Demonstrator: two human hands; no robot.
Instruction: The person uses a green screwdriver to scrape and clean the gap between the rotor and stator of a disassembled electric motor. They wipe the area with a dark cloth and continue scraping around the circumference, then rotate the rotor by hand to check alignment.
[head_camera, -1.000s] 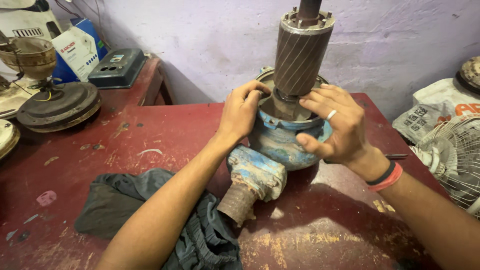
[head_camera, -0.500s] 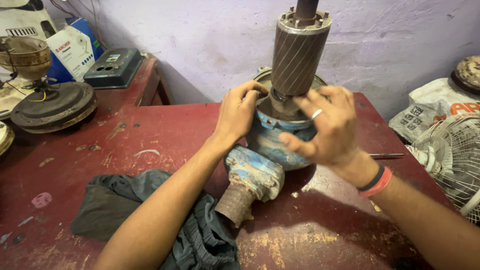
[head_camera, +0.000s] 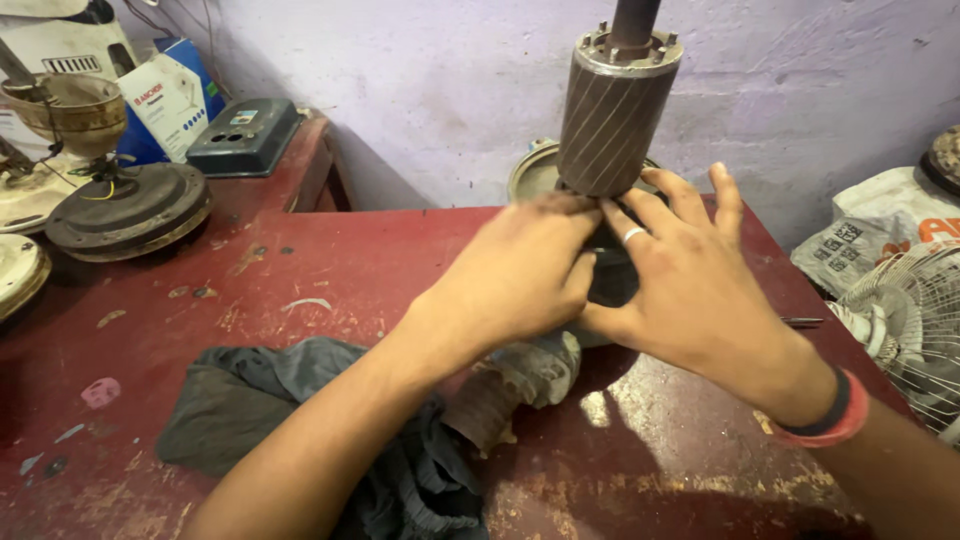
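A grey ribbed motor rotor (head_camera: 610, 125) stands upright on its shaft at the back middle of the red table (head_camera: 330, 270). Its blue housing below is almost fully hidden by both hands. My left hand (head_camera: 520, 275) wraps over the housing from the left, fingers curled at the rotor's base. My right hand (head_camera: 690, 275), wearing a ring and a red and black wristband, presses on the housing from the right with fingers spread. A rusty, worn stub (head_camera: 510, 390) of the motor pokes out toward me beneath the hands.
A dark grey cloth (head_camera: 260, 400) lies crumpled at the front left. A round fan motor disc (head_camera: 125, 210), a grey box (head_camera: 245, 135) and a blue and white carton (head_camera: 165, 95) sit at the back left. A wire fan guard (head_camera: 915, 320) is at the right edge.
Both hands have closed in over the housing, which was visible earlier and is now covered. The view has shifted closer and slightly lower.
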